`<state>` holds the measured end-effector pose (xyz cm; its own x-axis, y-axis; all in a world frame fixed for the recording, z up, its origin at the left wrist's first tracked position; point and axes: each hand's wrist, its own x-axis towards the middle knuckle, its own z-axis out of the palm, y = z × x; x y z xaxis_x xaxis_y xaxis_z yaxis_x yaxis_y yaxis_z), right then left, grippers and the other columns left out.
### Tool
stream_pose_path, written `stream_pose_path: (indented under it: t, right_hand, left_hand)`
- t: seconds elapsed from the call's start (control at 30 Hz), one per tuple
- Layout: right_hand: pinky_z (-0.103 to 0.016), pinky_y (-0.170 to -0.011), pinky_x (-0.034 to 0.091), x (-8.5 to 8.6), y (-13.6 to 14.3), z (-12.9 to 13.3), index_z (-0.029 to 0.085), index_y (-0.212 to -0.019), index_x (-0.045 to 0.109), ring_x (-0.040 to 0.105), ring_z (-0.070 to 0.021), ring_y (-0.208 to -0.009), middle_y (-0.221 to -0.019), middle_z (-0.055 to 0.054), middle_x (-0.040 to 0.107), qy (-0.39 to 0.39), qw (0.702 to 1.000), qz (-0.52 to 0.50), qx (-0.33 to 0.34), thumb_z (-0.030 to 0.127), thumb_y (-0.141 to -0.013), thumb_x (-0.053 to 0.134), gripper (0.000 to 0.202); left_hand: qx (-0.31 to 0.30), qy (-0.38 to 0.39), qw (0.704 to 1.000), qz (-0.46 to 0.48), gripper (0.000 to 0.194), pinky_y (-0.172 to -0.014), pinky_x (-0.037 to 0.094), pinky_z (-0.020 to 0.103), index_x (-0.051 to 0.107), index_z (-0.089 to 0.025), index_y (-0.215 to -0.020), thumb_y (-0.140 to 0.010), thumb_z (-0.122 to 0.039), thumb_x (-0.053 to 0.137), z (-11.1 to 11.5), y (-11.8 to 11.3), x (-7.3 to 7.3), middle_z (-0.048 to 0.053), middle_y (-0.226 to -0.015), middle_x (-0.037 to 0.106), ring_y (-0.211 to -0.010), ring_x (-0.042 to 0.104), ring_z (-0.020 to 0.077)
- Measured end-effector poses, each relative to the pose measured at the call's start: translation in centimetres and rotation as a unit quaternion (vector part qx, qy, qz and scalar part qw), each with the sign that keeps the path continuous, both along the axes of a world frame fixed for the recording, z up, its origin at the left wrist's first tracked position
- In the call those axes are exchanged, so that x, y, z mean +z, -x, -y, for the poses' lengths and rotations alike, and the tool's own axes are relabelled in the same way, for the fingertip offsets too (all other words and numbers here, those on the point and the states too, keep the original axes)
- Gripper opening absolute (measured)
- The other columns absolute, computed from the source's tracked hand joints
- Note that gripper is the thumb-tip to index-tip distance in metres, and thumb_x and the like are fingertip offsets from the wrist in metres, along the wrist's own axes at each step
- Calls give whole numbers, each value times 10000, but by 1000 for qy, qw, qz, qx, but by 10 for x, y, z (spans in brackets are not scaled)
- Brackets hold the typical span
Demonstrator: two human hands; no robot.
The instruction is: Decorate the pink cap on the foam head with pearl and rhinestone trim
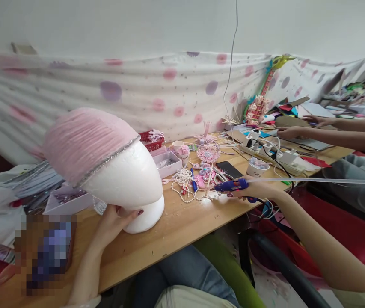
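A white foam head [127,173] leans on its neck at the left of the wooden table [169,226]. It wears a pink pleated cap [86,139] edged with silver glitter trim. My left hand [114,220] is closed round the lower part of the foam head, thumb on the neck. In my right hand [254,188] is a blue glue gun [232,185], its nozzle pointing left over the table, with a long clear glue stick [317,181] reaching right from its back. Near the nozzle lie white pearl strings [184,177], a blue pen [194,182] and scissors [222,176].
Behind are a pink lace flower [208,154], a black phone [229,169], a paper cup [257,167] and power strips [274,154] with cables. Lilac boxes [169,164] and a red basket [152,141] stand mid-table. Another person's arms [339,137] reach in from the right.
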<state>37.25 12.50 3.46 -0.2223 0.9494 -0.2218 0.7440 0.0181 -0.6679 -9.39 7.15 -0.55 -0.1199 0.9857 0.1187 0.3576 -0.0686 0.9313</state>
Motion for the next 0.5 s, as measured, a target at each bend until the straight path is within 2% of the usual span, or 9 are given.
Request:
stream_pose_path:
  t: [0.13, 0.3, 0.4, 0.5]
  right_hand:
    - [-283, -543, 503, -19, 0, -6, 187, -706, 758, 653, -192, -582, -642, -53, 734, -9, 1000, 1, -15, 576, -709, 772, 389]
    - [-302, -564, 484, -39, 3, -8, 197, -806, 729, 636, -197, -635, -743, -49, 754, -119, 991, -19, -55, 640, -756, 689, 447]
    - [-330, -616, 492, -47, 8, -3, 196, -820, 708, 644, -222, -701, -795, -63, 755, -185, 980, -23, -71, 660, -777, 659, 469]
    - [-358, -666, 494, -52, 7, 4, 195, -824, 705, 654, -244, -732, -830, -86, 760, -237, 968, -13, -82, 614, -799, 663, 422]
  left_hand:
    - [15, 13, 1000, -3, 905, -1258, 289, 550, 507, -181, -1362, -613, -567, 836, 4, -5, -6, 192, -1487, 575, -1469, 455, 372]
    - [38, 14, 999, -18, 858, -1238, 330, 546, 497, -183, -1362, -663, -587, 785, 10, -7, -9, 203, -1488, 568, -1441, 490, 368]
    - [85, 10, 984, -155, 826, -1151, 417, 611, 511, -172, -1353, -686, -604, 735, 30, -9, -8, 221, -1439, 596, -1378, 535, 426]
    - [191, -43, 928, -317, 831, -1008, 509, 638, 538, -125, -1356, -732, -656, 680, 57, -21, -5, 259, -1330, 638, -1246, 608, 476]
